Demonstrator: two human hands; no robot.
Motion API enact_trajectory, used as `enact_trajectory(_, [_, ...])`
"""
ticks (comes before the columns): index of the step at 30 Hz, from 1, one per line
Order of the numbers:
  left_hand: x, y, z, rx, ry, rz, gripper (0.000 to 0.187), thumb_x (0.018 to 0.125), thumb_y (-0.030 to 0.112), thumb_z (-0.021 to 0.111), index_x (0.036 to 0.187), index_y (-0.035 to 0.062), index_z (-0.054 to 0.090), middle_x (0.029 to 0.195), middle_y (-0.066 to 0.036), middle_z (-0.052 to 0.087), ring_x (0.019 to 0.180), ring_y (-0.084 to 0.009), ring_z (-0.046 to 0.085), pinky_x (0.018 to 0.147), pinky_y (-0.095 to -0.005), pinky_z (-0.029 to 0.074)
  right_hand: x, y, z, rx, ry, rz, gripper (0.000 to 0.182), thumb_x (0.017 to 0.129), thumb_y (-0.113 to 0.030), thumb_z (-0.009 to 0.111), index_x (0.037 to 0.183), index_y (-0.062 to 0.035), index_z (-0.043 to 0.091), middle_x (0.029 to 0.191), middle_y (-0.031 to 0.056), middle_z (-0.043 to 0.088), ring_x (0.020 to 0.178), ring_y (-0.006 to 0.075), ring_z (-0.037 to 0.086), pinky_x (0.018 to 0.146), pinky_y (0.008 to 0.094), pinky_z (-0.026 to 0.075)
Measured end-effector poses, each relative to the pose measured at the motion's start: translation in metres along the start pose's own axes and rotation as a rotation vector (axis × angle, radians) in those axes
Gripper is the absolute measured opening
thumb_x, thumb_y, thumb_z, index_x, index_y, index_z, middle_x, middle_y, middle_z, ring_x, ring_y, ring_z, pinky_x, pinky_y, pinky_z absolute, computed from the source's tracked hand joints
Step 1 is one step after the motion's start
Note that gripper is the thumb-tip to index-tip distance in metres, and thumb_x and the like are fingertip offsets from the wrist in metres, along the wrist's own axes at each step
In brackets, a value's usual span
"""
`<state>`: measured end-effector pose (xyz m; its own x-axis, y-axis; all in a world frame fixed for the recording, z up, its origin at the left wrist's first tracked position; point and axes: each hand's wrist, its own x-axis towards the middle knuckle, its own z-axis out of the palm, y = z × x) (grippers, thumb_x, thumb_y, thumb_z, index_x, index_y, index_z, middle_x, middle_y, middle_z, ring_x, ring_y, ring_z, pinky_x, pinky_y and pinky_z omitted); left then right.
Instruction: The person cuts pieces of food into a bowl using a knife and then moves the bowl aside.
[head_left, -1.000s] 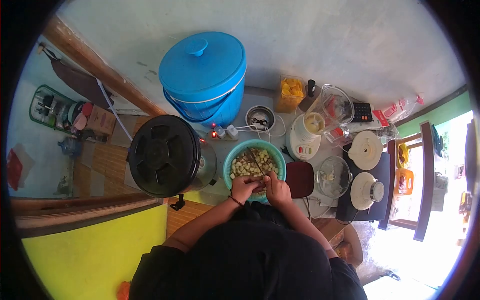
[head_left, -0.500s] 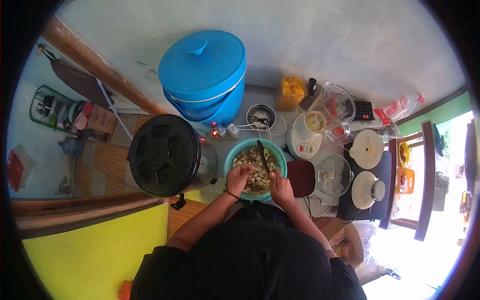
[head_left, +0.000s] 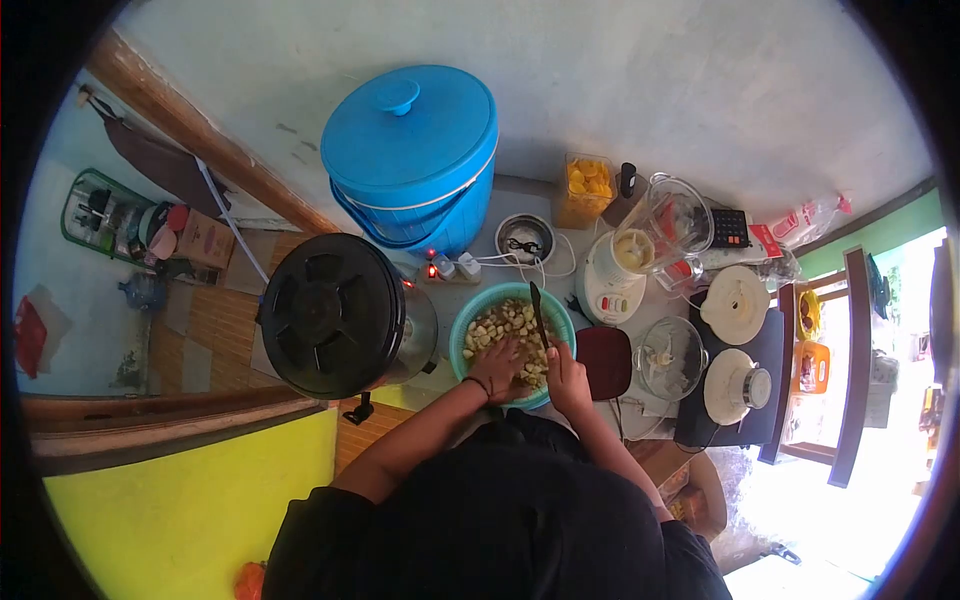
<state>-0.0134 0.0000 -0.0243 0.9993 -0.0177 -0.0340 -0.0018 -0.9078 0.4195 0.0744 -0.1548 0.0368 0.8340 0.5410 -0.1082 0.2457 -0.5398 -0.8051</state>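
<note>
A turquoise plastic basin (head_left: 457, 345) stands on the counter in front of me, full of small pale chopped pieces (head_left: 497, 325) with brownish bits or liquid among them. My left hand (head_left: 497, 366) reaches into the basin with its fingers stretched out over the pieces; the fingertips are partly hidden among them. At the basin's right rim my right hand (head_left: 567, 375) is closed around the handle of a knife (head_left: 540, 312). The dark blade points up and away from me over the right side of the basin.
A large blue lidded bucket (head_left: 410, 150) and a black-lidded container (head_left: 335, 315) stand to the left. A power strip (head_left: 450, 268), a metal bowl (head_left: 524, 240) and a white blender (head_left: 613, 280) sit behind. A dark red board (head_left: 604, 362) and a glass bowl (head_left: 670, 358) lie right.
My left hand has gone from pinched fingers above the basin to stretched fingers down among the pieces. The knife in my right hand has tilted slightly and shifted a little right.
</note>
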Motion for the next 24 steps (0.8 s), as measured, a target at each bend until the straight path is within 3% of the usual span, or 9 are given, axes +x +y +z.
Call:
enact_trajectory(2, [-0.002, 0.004, 0.019, 0.137, 0.000, -0.028, 0.068, 0.078, 0.057, 0.059, 0.134, 0.0202, 0.047, 0.139, -0.017, 0.039, 0.126, -0.0397, 0.039, 0.103, -0.0475, 0.034, -0.001, 0.012, 0.004, -0.013, 0.000, 0.021, 0.034, 0.100, -0.030, 0.040, 0.096, 0.0005, 0.056, 0.071, 0.0280, 0.057, 0.070, 0.0473, 0.058, 0.058, 0.0496, 0.044])
enact_trajectory(5, [0.007, 0.003, 0.001, 0.042, -0.177, -0.078, 0.063, 0.077, 0.053, 0.062, 0.131, 0.0234, 0.051, 0.135, -0.016, 0.044, 0.121, -0.0391, 0.044, 0.100, -0.0463, 0.038, 0.000, 0.007, -0.004, 0.006, -0.076, 0.069, 0.042, 0.100, -0.034, 0.040, 0.096, 0.0030, 0.060, 0.074, 0.0284, 0.060, 0.074, 0.0477, 0.060, 0.062, 0.0511, 0.046])
enact_trajectory(11, [0.012, -0.008, -0.007, -0.104, -0.281, -0.208, 0.043, 0.078, 0.033, 0.067, 0.119, 0.0223, 0.060, 0.125, -0.014, 0.049, 0.108, -0.0343, 0.053, 0.090, -0.0426, 0.046, 0.003, 0.010, -0.004, 0.050, -0.057, 0.125, 0.042, 0.099, -0.032, 0.041, 0.086, 0.0039, 0.058, 0.071, 0.0281, 0.058, 0.074, 0.0485, 0.058, 0.063, 0.0517, 0.044])
enact_trajectory(14, [0.008, -0.025, 0.012, -0.242, -0.230, -0.336, 0.036, 0.077, 0.022, 0.068, 0.113, 0.0197, 0.062, 0.123, -0.015, 0.051, 0.108, -0.0349, 0.053, 0.091, -0.0431, 0.046, 0.003, 0.013, -0.003, 0.095, -0.067, 0.140, 0.041, 0.099, -0.032, 0.041, 0.085, 0.0036, 0.057, 0.072, 0.0281, 0.058, 0.074, 0.0484, 0.058, 0.062, 0.0511, 0.044])
enact_trajectory(16, [0.011, -0.019, -0.027, -0.347, -0.092, -0.479, 0.040, 0.076, 0.016, 0.068, 0.115, 0.0160, 0.060, 0.127, -0.017, 0.049, 0.113, -0.0359, 0.050, 0.094, -0.0446, 0.045, 0.003, 0.008, -0.005, 0.081, -0.084, 0.144, 0.041, 0.099, -0.032, 0.041, 0.087, 0.0034, 0.057, 0.072, 0.0280, 0.058, 0.074, 0.0483, 0.058, 0.062, 0.0509, 0.044])
enact_trajectory(18, [0.010, -0.026, -0.032, -0.264, 0.011, -0.475, 0.042, 0.075, 0.011, 0.066, 0.117, 0.0125, 0.059, 0.130, -0.018, 0.047, 0.118, -0.0368, 0.048, 0.096, -0.0450, 0.044, 0.003, 0.008, -0.005, 0.083, -0.083, 0.140, 0.041, 0.100, -0.033, 0.041, 0.088, 0.0032, 0.057, 0.072, 0.0277, 0.058, 0.073, 0.0482, 0.058, 0.061, 0.0504, 0.044])
enact_trajectory(20, [0.008, -0.044, -0.008, 0.003, 0.072, -0.325, 0.044, 0.076, 0.006, 0.064, 0.119, 0.0094, 0.058, 0.132, -0.019, 0.045, 0.122, -0.0376, 0.045, 0.099, -0.0444, 0.043, 0.003, 0.014, -0.002, 0.101, -0.069, 0.130, 0.041, 0.100, -0.033, 0.040, 0.089, 0.0030, 0.057, 0.071, 0.0271, 0.058, 0.072, 0.0478, 0.058, 0.060, 0.0496, 0.044])
enact_trajectory(23, [0.010, -0.021, -0.007, -0.120, 0.251, -0.428, 0.052, 0.076, 0.008, 0.064, 0.126, 0.0082, 0.051, 0.131, -0.020, 0.044, 0.122, -0.0378, 0.044, 0.101, -0.0431, 0.042, 0.004, 0.016, 0.000, 0.104, -0.061, 0.131, 0.043, 0.100, -0.035, 0.040, 0.090, 0.0028, 0.057, 0.068, 0.0257, 0.057, 0.069, 0.0459, 0.059, 0.058, 0.0484, 0.045])
enact_trajectory(24, [0.010, -0.012, -0.009, -0.164, 0.206, -0.514, 0.055, 0.076, 0.009, 0.065, 0.128, 0.0092, 0.049, 0.131, -0.020, 0.043, 0.122, -0.0377, 0.044, 0.101, -0.0426, 0.041, 0.004, 0.016, -0.001, 0.103, -0.064, 0.130, 0.043, 0.100, -0.035, 0.040, 0.090, 0.0027, 0.058, 0.067, 0.0250, 0.057, 0.067, 0.0447, 0.060, 0.058, 0.0478, 0.045])
